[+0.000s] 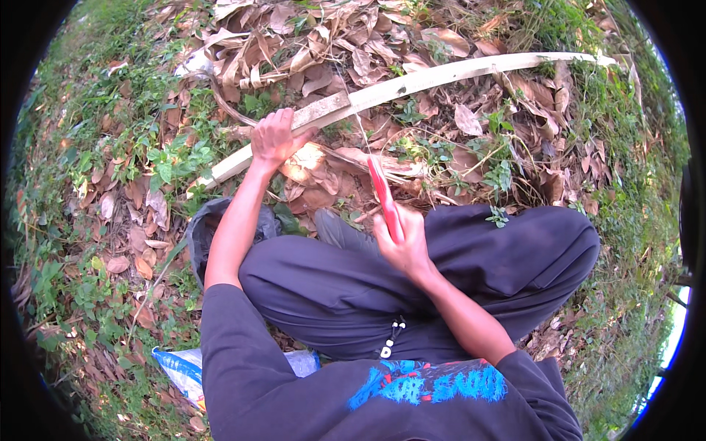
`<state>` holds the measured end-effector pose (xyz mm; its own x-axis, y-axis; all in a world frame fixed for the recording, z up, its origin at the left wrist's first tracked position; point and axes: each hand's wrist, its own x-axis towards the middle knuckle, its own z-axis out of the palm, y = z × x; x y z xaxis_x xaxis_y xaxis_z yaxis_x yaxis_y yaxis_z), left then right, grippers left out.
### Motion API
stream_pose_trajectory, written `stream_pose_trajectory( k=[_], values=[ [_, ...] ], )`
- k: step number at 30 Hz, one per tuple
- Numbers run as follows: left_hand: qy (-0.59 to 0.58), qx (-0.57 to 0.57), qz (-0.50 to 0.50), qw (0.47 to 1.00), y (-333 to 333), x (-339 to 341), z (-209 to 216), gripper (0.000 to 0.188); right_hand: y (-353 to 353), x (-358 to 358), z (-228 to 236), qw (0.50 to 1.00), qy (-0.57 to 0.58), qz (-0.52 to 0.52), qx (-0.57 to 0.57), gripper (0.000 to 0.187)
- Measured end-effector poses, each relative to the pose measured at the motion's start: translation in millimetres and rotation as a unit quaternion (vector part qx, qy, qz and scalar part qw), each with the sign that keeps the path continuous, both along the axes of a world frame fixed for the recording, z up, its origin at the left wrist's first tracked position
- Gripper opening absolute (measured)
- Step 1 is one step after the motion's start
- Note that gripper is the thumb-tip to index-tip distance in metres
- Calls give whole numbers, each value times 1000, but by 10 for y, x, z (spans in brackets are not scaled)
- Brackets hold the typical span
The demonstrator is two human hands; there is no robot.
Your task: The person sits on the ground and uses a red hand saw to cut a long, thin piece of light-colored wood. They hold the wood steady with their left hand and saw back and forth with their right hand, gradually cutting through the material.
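A long pale wooden strip [441,71] lies across the leaf litter in front of me, from lower left to upper right. A short flat piece of wood [322,110] rests along it. My left hand [272,140] presses and grips both near the strip's left part, fingers over the far edge and thumb stretched to the right. My right hand [403,239] is closed around a red-handled saw [382,187]. Its thin blade, seen nearly edge-on, crosses the strip at the right end of the short piece. Whether the blade has cut into the wood is too fine to tell.
My crossed legs in dark trousers [507,250] lie close below the strip. A dark bag-like item [202,235] sits by my left knee. A blue and white plastic package [180,367] lies at my left side. Dry leaves [471,121] and green weeds [173,162] cover the ground.
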<state>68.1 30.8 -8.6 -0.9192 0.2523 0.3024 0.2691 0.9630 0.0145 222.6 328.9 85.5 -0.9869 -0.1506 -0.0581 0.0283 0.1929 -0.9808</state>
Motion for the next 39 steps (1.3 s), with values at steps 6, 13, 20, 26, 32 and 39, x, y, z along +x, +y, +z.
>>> stream_pose_trajectory(
  k=[6,13,20,26,32,39],
  values=[
    [1,-4,1,1000,-6,-7,-32,66,412,680,271,996,-82,16,-29,12],
    [28,21,-36,999,42,-28,14,59,-52,-566,-231,999,-8,6,40,23],
    [19,22,-20,999,7,9,5,60,3,-198,-182,1000,-16,13,3,11],
    [5,-2,-9,1000,6,-17,-14,64,508,713,206,998,-59,32,-22,16],
    [-5,3,-5,1000,-1,-2,10,64,81,-168,-22,1000,-1,-3,-20,14],
    [14,29,-29,999,30,-23,10,57,-196,-640,-129,1000,1,-19,7,23]
  ],
)
